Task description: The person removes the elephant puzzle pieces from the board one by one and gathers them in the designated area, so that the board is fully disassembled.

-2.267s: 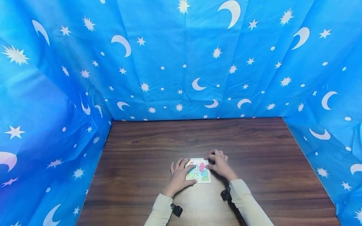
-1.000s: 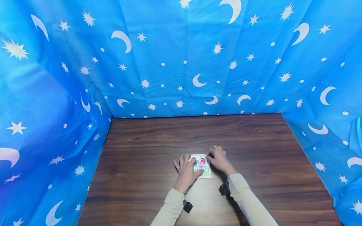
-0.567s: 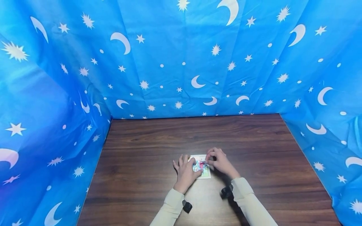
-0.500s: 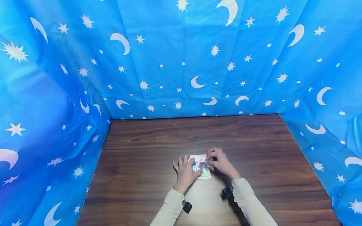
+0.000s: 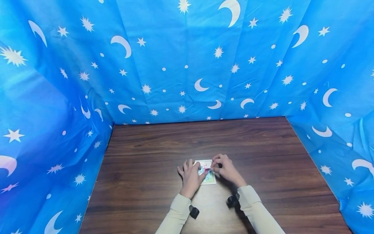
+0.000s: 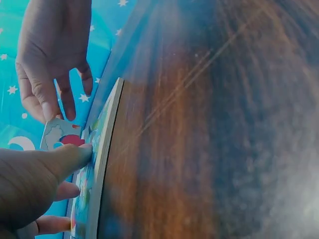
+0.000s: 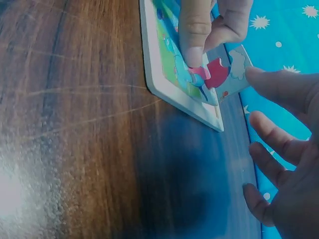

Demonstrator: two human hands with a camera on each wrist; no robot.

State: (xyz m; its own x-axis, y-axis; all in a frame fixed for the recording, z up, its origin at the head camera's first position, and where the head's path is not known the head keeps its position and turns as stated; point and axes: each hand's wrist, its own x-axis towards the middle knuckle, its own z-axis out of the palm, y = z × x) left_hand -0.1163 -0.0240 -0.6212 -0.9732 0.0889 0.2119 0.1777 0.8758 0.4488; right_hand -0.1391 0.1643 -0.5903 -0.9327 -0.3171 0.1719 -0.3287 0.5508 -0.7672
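A small square jigsaw puzzle in a pale frame [image 5: 209,183] lies flat on the table, showing a coloured picture. My left hand [image 5: 190,178] rests over its left part with fingers spread; the left thumb [image 6: 70,159] presses on the picture near the lifted piece. At the upper right of the puzzle, my right hand [image 5: 227,169] pinches a puzzle piece [image 7: 238,69] between thumb and forefinger. This piece carries a white cloud and part of a red shape, and stands tilted up from the picture, its lower edge close to the thumb. The other right fingers hang loose.
The dark wood-grain table [image 5: 146,152] surrounds the puzzle. Blue cloth [image 5: 175,48] with white moons and stars hangs behind it and on both sides. A black wrist camera [image 5: 194,212] sits at the left cuff, another camera [image 5: 232,201] at the right.
My left hand has shifted right over the puzzle, then stayed. My right hand has gone from the puzzle's right edge to its upper right and tilted up a piece there.
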